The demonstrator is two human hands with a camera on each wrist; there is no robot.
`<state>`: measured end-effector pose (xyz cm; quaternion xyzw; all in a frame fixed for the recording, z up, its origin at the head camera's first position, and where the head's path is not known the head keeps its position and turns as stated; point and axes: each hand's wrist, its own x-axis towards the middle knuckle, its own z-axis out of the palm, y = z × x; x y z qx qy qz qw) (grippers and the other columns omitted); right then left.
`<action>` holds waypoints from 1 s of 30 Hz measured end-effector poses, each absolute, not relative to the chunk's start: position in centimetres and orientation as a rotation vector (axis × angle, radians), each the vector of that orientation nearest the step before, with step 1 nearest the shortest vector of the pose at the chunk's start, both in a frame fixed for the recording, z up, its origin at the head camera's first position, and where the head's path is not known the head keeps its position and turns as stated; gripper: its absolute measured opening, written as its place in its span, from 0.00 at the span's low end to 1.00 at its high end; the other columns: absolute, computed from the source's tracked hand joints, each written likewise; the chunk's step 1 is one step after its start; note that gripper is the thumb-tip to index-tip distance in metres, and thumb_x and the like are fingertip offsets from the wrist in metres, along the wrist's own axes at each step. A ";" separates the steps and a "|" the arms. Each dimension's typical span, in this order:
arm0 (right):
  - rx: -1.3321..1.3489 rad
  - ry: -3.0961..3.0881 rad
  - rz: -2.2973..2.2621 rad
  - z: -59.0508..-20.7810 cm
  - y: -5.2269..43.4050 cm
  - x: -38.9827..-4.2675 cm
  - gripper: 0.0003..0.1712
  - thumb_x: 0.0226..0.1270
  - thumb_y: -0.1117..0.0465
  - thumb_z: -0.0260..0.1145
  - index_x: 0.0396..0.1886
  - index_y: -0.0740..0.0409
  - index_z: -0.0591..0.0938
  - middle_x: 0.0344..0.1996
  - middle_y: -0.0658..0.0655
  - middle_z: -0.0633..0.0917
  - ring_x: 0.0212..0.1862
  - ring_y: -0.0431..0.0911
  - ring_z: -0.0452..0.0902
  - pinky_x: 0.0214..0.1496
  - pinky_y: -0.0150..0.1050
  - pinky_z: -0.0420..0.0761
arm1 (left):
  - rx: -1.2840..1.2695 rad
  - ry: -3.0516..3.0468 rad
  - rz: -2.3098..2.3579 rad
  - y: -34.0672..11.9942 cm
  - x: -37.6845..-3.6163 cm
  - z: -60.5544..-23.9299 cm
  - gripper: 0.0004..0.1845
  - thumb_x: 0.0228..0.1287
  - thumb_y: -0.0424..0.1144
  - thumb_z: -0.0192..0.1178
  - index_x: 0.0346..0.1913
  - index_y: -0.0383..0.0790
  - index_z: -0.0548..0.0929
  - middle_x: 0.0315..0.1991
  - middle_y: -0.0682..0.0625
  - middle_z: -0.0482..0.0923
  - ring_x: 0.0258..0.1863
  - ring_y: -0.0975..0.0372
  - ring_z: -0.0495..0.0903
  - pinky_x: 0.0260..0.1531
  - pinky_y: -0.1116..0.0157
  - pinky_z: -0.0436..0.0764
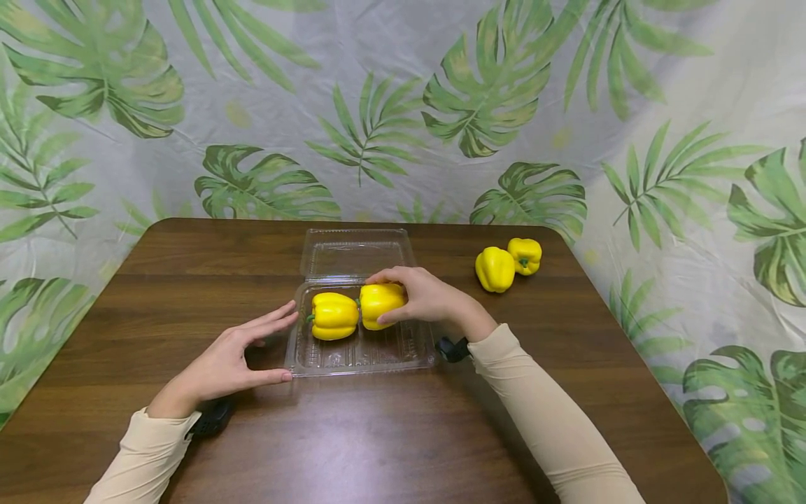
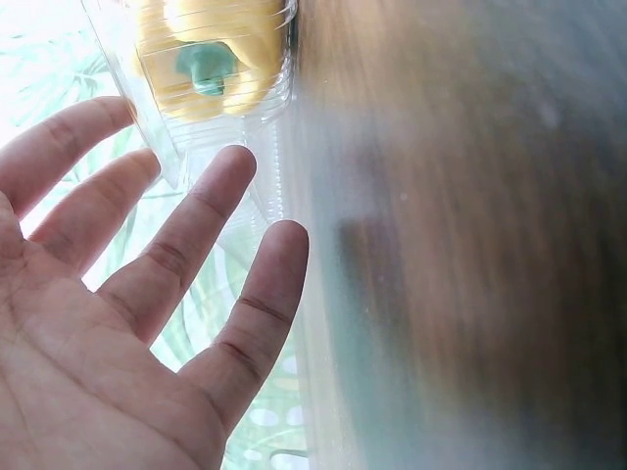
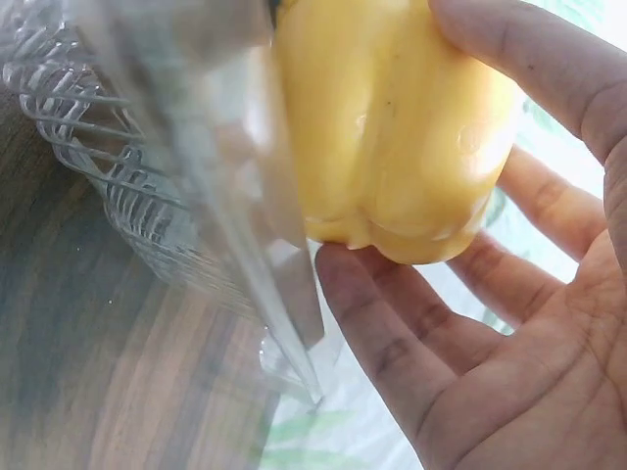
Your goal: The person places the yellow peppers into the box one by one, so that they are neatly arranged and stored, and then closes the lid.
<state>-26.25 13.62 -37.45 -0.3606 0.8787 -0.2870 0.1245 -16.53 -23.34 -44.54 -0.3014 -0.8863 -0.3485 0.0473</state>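
A clear plastic clamshell container [image 1: 327,360] lies with its lid folded back on the table. One yellow bell pepper [image 1: 334,316] sits in its left half, green stem pointing left. My right hand [image 1: 434,297] grips a second yellow bell pepper [image 1: 381,306] over the right half, thumb on the near side and fingers around the far side. In the right wrist view this pepper [image 3: 392,127] is right at the container wall [image 3: 265,235]. At the container's left edge, my left hand [image 1: 236,353] has its fingers spread and straight, fingertips right at the rim.
Two more yellow bell peppers [image 1: 495,269] stand close together at the back right of the brown wooden table [image 1: 189,294]. The container's lid [image 1: 359,253] reaches toward the table's back edge. A leaf-patterned cloth [image 1: 390,105] hangs behind and beside the table.
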 end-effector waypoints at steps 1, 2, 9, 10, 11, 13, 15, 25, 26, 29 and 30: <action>-1.056 2.559 -0.823 -37.4 13.6 -26.3 0.38 0.64 0.52 0.82 0.73 0.46 0.80 0.68 0.50 0.84 0.61 0.47 0.80 0.65 0.44 0.81 | -0.918 -2.705 -1.061 -23.3 -16.5 -44.5 0.47 0.56 0.54 0.83 0.78 0.48 0.75 0.83 0.48 0.68 0.77 0.56 0.73 0.68 0.86 0.57; -1.062 2.555 -0.814 -37.2 13.5 -26.3 0.38 0.65 0.53 0.82 0.73 0.47 0.80 0.68 0.51 0.84 0.61 0.47 0.80 0.65 0.44 0.81 | -0.917 -2.706 -1.058 -23.3 -16.5 -44.5 0.47 0.56 0.54 0.83 0.78 0.48 0.75 0.83 0.48 0.68 0.77 0.55 0.73 0.68 0.86 0.58; -1.071 2.541 -0.730 -36.3 13.1 -26.6 0.37 0.65 0.53 0.82 0.73 0.49 0.80 0.66 0.52 0.85 0.59 0.46 0.81 0.64 0.43 0.82 | -0.910 -2.723 -1.036 -23.3 -16.6 -44.5 0.48 0.56 0.55 0.83 0.79 0.48 0.75 0.83 0.50 0.67 0.76 0.51 0.74 0.67 0.83 0.64; -1.072 2.543 -0.709 -36.2 13.1 -26.7 0.37 0.65 0.53 0.82 0.73 0.49 0.80 0.66 0.52 0.85 0.60 0.46 0.81 0.64 0.43 0.82 | -0.911 -2.724 -1.033 -23.3 -16.5 -44.4 0.48 0.57 0.55 0.83 0.79 0.48 0.75 0.83 0.50 0.67 0.76 0.50 0.75 0.66 0.82 0.65; -1.072 2.543 -0.689 -36.1 13.0 -26.8 0.37 0.66 0.53 0.82 0.73 0.50 0.80 0.66 0.53 0.85 0.60 0.46 0.81 0.64 0.44 0.82 | -0.912 -2.724 -1.032 -23.3 -16.5 -44.4 0.48 0.57 0.55 0.82 0.79 0.48 0.75 0.83 0.50 0.67 0.76 0.50 0.75 0.66 0.82 0.65; -1.075 2.543 -0.651 -35.9 12.8 -26.8 0.38 0.66 0.53 0.82 0.73 0.51 0.80 0.66 0.54 0.85 0.61 0.47 0.81 0.65 0.44 0.82 | -0.911 -2.727 -1.034 -23.3 -16.5 -44.4 0.48 0.57 0.55 0.82 0.79 0.48 0.75 0.83 0.50 0.67 0.76 0.50 0.75 0.67 0.82 0.65; -1.083 2.544 -0.611 -35.7 12.5 -26.9 0.38 0.65 0.53 0.82 0.73 0.52 0.80 0.65 0.55 0.85 0.62 0.48 0.81 0.66 0.45 0.81 | -0.910 -2.726 -1.037 -23.3 -16.6 -44.4 0.48 0.57 0.55 0.82 0.79 0.48 0.75 0.83 0.49 0.67 0.76 0.49 0.75 0.67 0.83 0.63; -1.042 2.535 -0.486 -35.3 11.7 -27.1 0.38 0.64 0.52 0.83 0.72 0.52 0.79 0.66 0.57 0.85 0.65 0.50 0.80 0.68 0.45 0.81 | -0.915 -2.721 -1.046 -23.3 -16.5 -44.4 0.48 0.56 0.55 0.83 0.78 0.46 0.75 0.83 0.48 0.67 0.76 0.48 0.74 0.68 0.85 0.59; -1.035 2.536 -0.483 -35.3 11.7 -27.1 0.38 0.64 0.52 0.83 0.72 0.52 0.79 0.66 0.57 0.85 0.65 0.50 0.80 0.68 0.45 0.81 | -0.915 -2.721 -1.044 -23.3 -16.5 -44.4 0.48 0.56 0.55 0.83 0.78 0.46 0.75 0.83 0.48 0.67 0.76 0.48 0.74 0.68 0.85 0.59; -1.027 2.537 -0.458 -35.2 11.5 -27.1 0.39 0.64 0.51 0.83 0.72 0.53 0.79 0.66 0.57 0.85 0.67 0.51 0.80 0.69 0.46 0.81 | -0.914 -2.722 -1.036 -23.3 -16.5 -44.4 0.48 0.56 0.55 0.83 0.78 0.46 0.75 0.83 0.48 0.67 0.76 0.47 0.75 0.67 0.84 0.61; -1.029 2.537 -0.447 -35.2 11.5 -27.1 0.39 0.64 0.51 0.83 0.71 0.53 0.79 0.66 0.57 0.84 0.67 0.52 0.80 0.70 0.46 0.80 | -0.914 -2.723 -1.034 -23.3 -16.5 -44.4 0.48 0.56 0.55 0.83 0.78 0.46 0.75 0.83 0.48 0.67 0.76 0.47 0.75 0.67 0.84 0.62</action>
